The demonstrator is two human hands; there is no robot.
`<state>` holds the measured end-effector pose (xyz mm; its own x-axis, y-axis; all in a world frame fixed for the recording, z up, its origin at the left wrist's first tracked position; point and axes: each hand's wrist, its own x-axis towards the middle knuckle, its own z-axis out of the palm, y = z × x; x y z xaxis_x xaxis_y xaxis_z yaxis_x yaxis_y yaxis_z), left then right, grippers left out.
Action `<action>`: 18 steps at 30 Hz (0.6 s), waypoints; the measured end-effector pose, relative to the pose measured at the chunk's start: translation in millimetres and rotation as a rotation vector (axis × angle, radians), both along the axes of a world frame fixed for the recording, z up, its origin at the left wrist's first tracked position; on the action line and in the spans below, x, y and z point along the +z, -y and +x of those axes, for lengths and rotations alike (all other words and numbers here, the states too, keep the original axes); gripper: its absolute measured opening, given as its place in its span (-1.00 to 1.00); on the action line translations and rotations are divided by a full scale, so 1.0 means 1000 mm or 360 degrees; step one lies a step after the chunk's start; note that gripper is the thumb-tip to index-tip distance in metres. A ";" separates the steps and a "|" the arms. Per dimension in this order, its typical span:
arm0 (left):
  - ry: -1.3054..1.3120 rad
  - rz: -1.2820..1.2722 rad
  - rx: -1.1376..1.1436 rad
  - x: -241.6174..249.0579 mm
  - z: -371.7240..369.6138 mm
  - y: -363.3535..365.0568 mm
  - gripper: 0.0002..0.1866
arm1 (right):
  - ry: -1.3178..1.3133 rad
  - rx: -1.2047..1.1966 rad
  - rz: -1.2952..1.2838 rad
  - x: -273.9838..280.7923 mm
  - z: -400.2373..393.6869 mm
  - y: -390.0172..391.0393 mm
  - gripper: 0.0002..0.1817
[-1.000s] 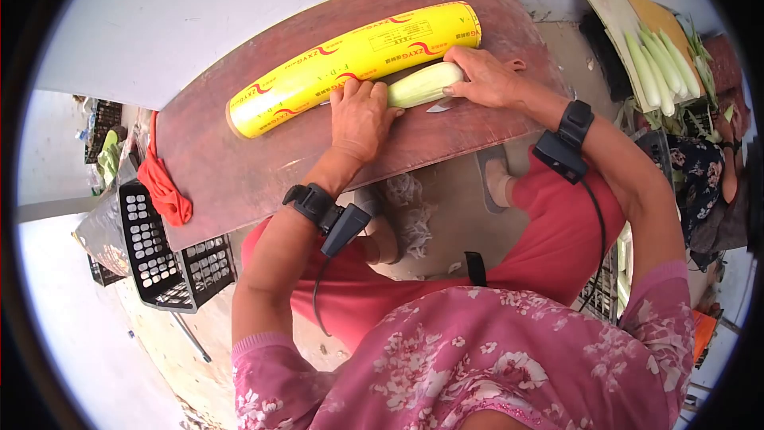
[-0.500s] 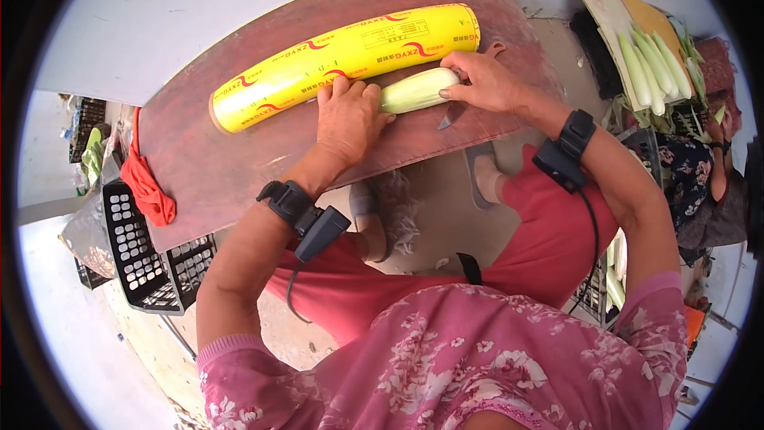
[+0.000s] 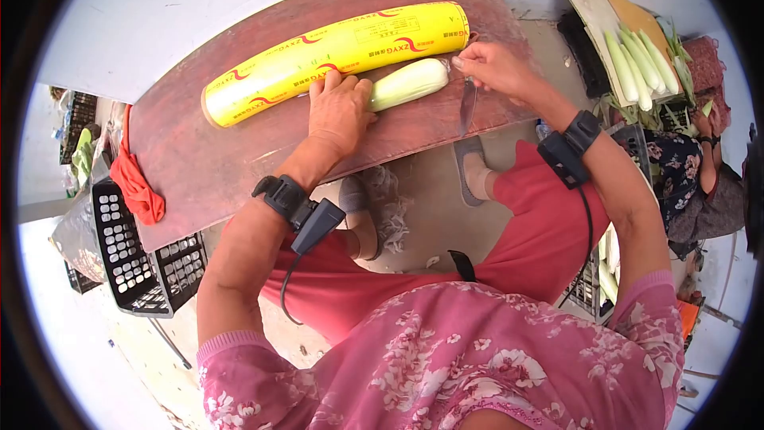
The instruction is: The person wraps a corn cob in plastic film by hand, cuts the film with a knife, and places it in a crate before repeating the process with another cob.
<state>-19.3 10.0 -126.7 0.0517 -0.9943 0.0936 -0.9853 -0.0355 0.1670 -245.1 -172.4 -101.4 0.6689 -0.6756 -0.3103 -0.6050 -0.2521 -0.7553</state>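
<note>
A pale green ear of corn [image 3: 410, 84] in its husk lies slanting on the reddish table, just in front of a yellow printed roll of cling film [image 3: 338, 60]. My left hand [image 3: 340, 111] is closed around the ear's left end, its fingertips close to the roll. Beyond the ear's right end, my right hand [image 3: 489, 69] has its fingers pinched together over the handle of a knife [image 3: 468, 107]. The blade points down toward the table's near edge. Most of the handle is hidden by the hand.
A red cloth [image 3: 137, 183] hangs at the table's [image 3: 215, 167] left corner above a black plastic crate [image 3: 131, 247]. Several corn ears [image 3: 643, 68] lie on a board at right. Another person's arm [image 3: 707, 155] shows at the far right.
My right hand has come off the ear's right end and moved slightly right. The knife has swung, its blade now pointing more straight toward me. My left hand stays on the ear.
</note>
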 end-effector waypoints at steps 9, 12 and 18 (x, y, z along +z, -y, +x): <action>0.0010 -0.0031 -0.0016 -0.001 0.001 -0.001 -0.55 | 0.0185 -0.0102 0.0302 -0.023 0.014 -0.005 -0.78; 0.0008 -0.0015 -0.0012 0.001 0.001 0.000 -0.55 | 0.0015 -0.0131 0.0226 -0.017 0.018 -0.002 -0.81; 0.0033 -0.0014 -0.0007 0.002 0.000 0.001 -0.54 | -0.0454 0.0117 -0.0655 -0.010 0.033 -0.011 -0.83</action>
<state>-18.9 9.5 -124.5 0.0452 -0.9936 0.1035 -0.9887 -0.0297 0.1469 -212.0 -161.3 -111.8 0.6464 -0.7348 -0.2057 -0.7425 -0.5435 -0.3916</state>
